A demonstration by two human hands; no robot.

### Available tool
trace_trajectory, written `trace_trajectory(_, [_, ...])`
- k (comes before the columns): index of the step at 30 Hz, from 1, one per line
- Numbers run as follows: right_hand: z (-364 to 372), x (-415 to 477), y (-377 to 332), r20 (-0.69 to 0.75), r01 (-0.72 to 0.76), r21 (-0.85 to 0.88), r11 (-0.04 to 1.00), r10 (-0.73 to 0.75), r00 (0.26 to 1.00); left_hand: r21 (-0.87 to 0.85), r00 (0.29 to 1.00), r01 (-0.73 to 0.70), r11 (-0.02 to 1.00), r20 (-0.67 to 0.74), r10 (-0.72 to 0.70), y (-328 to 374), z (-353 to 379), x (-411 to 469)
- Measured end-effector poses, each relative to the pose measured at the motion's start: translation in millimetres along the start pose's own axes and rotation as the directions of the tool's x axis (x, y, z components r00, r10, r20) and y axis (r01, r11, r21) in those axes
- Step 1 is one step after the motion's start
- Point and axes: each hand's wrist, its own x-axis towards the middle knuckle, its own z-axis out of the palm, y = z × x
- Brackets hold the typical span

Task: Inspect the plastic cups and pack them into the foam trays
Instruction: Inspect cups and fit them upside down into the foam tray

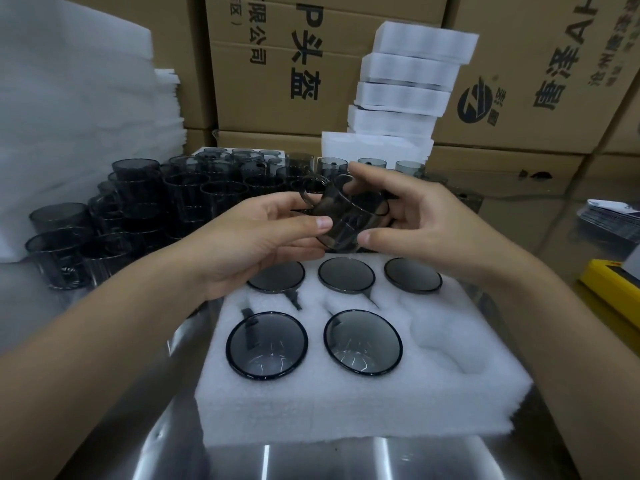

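We note the steel worktop [311, 459] nearest us, and on it a white foam tray [346, 403] with six pockets. Five smoky grey cups [266, 342] sit upright in it, three in the back row and two in the front. The front right pocket [446, 344] shows bare foam.

Above the back row, both hands are clamped on a sixth cup [343, 216] of the same kind, which is held apart from the tray and tilted on its side. The left hand [256, 240] pinches it between thumb and fingers at its left side. The right hand [415, 216] has its thumb at the lower end and its fingers curled over the top.

Behind the hands, a crowd of loose cups [166, 195] stands on the worktop, some of them stacked one on another. At the far left is a tall pile of foam sheets [69, 98]. Right of centre stands a stack of foam trays [405, 84], with dark rims showing between some layers. Brown cartons [277, 64] with printed characters form the back wall.

At the right edge lie a yellow object [609, 289] and some printed sheets [613, 220]; we cannot tell what they are.
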Motion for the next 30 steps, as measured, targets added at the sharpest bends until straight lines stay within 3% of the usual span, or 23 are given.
trace_trajectory(8, [-20,-5,-3,0.121,0.007,0.149,0.989,-0.025,0.992,0.093,0.996,0.010,0.996,0.086,-0.018,4,2,-5])
trace_trajectory(13, [-47,-14,-7,0.237,-0.066,0.146,0.987,0.030,0.971,0.138,1.000,-0.010,0.990,0.009,0.009,1,6,-4])
trace_trajectory(15, [-61,-20,-6,0.381,-0.143,0.129,0.981,0.084,0.921,0.158,1.000,-0.015,0.987,-0.002,0.015,0,6,-3])
trace_trajectory(19, [-75,-28,-4,0.648,-0.241,0.010,0.970,0.177,0.741,0.222,0.999,-0.040,0.974,0.020,0.036,-1,6,-4])
trace_trajectory(23, [-68,-29,-11,0.678,-0.264,-0.088,0.960,0.252,0.691,0.257,0.997,-0.072,0.964,0.045,0.063,0,8,-4])
trace_trajectory(30, [-58,-30,-21,0.666,-0.197,-0.242,0.950,0.310,0.679,0.279,0.985,-0.170,0.945,0.023,0.170,4,15,-10])
